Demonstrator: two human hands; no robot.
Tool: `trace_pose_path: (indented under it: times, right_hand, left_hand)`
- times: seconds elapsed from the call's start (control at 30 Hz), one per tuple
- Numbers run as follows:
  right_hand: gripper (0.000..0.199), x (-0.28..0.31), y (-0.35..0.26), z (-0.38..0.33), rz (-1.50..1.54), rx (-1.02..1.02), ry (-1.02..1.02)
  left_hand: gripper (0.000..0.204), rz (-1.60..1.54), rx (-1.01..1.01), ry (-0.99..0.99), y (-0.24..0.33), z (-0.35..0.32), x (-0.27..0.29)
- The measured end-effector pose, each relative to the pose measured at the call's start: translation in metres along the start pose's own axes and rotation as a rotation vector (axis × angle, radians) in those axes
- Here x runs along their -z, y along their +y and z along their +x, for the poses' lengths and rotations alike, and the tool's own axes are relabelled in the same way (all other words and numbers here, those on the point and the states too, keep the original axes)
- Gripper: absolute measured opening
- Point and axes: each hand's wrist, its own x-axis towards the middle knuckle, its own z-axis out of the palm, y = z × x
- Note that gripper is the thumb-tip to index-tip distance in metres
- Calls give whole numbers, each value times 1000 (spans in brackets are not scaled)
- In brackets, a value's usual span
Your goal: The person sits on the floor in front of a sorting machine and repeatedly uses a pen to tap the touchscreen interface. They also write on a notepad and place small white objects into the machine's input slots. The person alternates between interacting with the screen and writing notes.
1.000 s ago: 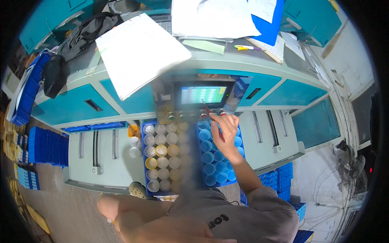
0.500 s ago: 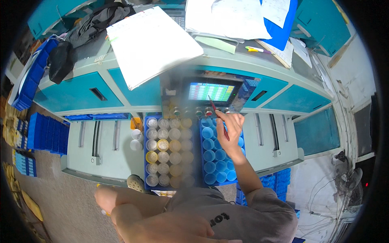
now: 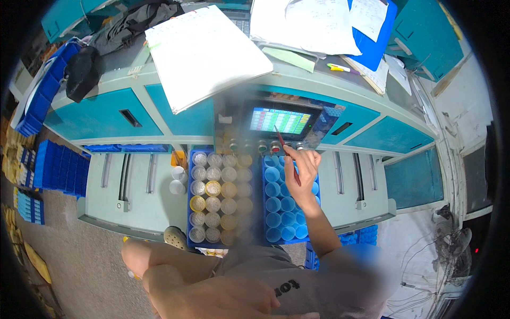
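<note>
A: Biggest first?
B: Teal machine cabinet (image 3: 101, 114) across the upper half of the frame, with a grey surface (image 3: 313, 74) on top carrying papers. Large white sheet pad (image 3: 204, 50) upper centre, tilted and overhanging the front edge. Blue clipboard (image 3: 377, 40) upper right, under more sheets. Dark cloth bundle (image 3: 85, 69) upper left.

A: Below that?
B: Centre of the frame, a blue tray (image 3: 220, 199) packed with round yellowish and white spools. Just beside it on the right, a second blue tray (image 3: 284, 204) holding rows of light blue cups. Stacks of blue bins (image 3: 58, 167) at the left edge.

A: And the panel?
B: Lit touchscreen (image 3: 281, 120) just above centre, coloured rows on it, a row of round buttons (image 3: 263, 146) underneath.

A: Right hand?
B: Right hand (image 3: 301, 173) raised over the cup tray, fingers curled together, pinching a red pen (image 3: 287, 154). Pen tip angled up, close to the lower edge of the touchscreen; touching or not, cannot tell.

A: Left hand?
B: Left hand (image 3: 228, 297) at the bottom centre, resting against the lap, partly blurred; spread or curled, cannot tell. Nothing seen in it.
</note>
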Motion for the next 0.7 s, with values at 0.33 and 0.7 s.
trace_pose_path:
  times: [0.33, 0.7]
  right_hand:
    - [40, 4, 3, 0, -30, -10, -20]
    - [30, -4, 8, -2, -8, -28, -25]
  left_hand:
    - [106, -68, 175, -17, 4, 1, -2]
    - [84, 46, 164, 29, 8, 0, -13]
